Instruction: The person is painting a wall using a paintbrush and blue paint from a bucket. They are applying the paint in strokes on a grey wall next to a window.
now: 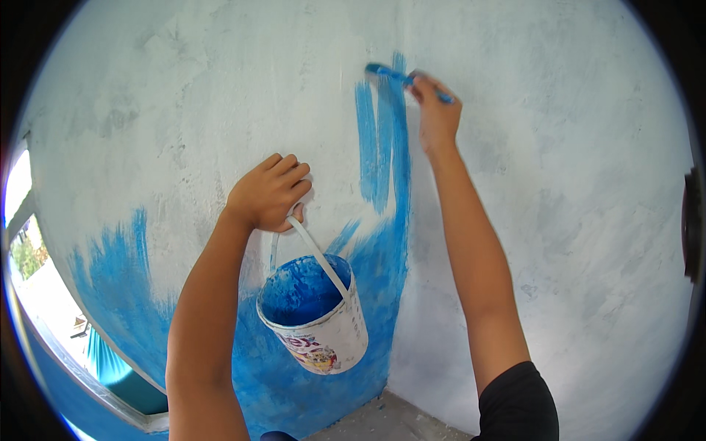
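Note:
My left hand (272, 192) is closed round the white handle of a paint bucket (340, 339), which hangs tilted in front of the wall. Blue paint (301, 307) lies inside the bucket and smears its inner sides. Higher up, near the corner, my right hand (439, 110) grips a paintbrush (390, 73) by its blue handle. The brush's bristles point left, at the upper end of fresh blue strokes (382, 140) on the pale wall (243, 88). Whether the bristles touch the wall I cannot tell.
Blue paint covers the lower part of the left wall (279, 400). The adjoining right wall (559, 220) is whitish grey. A window opening (44, 272) lies at far left, with teal cloth (110, 360) beyond it. Grey floor (390, 419) shows below the corner. A dark object (691, 224) sits at the right rim.

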Demonstrator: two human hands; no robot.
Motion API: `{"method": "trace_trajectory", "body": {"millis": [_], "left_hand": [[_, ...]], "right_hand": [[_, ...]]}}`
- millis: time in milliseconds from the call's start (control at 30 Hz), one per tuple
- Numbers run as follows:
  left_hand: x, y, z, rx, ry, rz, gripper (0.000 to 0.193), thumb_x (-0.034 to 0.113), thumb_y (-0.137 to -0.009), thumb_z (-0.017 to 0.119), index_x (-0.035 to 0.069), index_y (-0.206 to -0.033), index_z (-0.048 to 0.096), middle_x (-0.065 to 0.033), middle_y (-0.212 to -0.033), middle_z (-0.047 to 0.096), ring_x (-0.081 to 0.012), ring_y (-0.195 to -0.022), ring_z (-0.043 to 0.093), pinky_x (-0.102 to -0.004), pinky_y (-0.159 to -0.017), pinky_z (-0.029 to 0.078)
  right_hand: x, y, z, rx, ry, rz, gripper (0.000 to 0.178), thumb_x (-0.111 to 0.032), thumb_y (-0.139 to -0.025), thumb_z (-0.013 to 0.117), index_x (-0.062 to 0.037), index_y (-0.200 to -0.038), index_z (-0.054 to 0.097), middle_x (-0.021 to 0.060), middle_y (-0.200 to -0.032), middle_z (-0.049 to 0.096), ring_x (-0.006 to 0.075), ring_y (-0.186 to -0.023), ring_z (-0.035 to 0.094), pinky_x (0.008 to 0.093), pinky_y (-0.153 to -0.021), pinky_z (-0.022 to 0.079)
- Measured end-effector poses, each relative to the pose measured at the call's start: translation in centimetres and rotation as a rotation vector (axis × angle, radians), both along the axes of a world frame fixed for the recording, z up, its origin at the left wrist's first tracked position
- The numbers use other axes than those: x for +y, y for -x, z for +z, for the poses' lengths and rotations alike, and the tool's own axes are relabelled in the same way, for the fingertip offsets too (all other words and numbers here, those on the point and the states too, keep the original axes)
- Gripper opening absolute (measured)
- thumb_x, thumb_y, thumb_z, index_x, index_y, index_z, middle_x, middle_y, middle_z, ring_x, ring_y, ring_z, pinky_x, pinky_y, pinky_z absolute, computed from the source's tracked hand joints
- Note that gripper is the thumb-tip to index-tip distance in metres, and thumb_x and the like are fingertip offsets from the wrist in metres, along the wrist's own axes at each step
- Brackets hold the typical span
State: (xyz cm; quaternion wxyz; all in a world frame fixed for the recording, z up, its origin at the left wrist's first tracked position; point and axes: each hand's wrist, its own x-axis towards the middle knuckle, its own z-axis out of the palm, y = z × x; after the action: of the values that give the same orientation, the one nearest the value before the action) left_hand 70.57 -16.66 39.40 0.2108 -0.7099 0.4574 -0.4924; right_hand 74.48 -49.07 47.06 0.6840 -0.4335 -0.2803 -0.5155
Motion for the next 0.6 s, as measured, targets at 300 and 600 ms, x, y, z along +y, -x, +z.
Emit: {"method": "trace_trajectory", "body": {"millis": [300,600], "left_hand": [[-0.8,0.1,0.4,0.062,-0.01,-0.018,0.038,0.027,-0.069,0.074,0.004,-0.098,0.07,-0.0134,-0.113,0.063,-0.0318,-0.108,0.055,-0.042,-0.097,0.05],[-0.4,-0.1,-0.2,0.023,0.007,0.04,0.036,0.025,-0.071,0.073,0.005,-0.101,0.07,-0.0136,-0.121,0.064,-0.0316,-0.113,0.056,-0.0428,-0.102,0.051]], "right_hand": [[3.8,3.6,-27.9,0.114,0.318,-0.299,0.011,0.002,-0.095,0.071,0.0008,-0.103,0.08,0.0099,-0.097,0.077,0.0165,-0.086,0.073,0.0292,-0.074,0.056],[-3.8,4.6,-31.9,0.946,0.44,-0.135,0.019,-0.01,-0.094,0.071,0.0072,-0.092,0.08,0.0129,-0.083,0.077,0.0184,-0.076,0.072,0.0287,-0.071,0.056]]}}
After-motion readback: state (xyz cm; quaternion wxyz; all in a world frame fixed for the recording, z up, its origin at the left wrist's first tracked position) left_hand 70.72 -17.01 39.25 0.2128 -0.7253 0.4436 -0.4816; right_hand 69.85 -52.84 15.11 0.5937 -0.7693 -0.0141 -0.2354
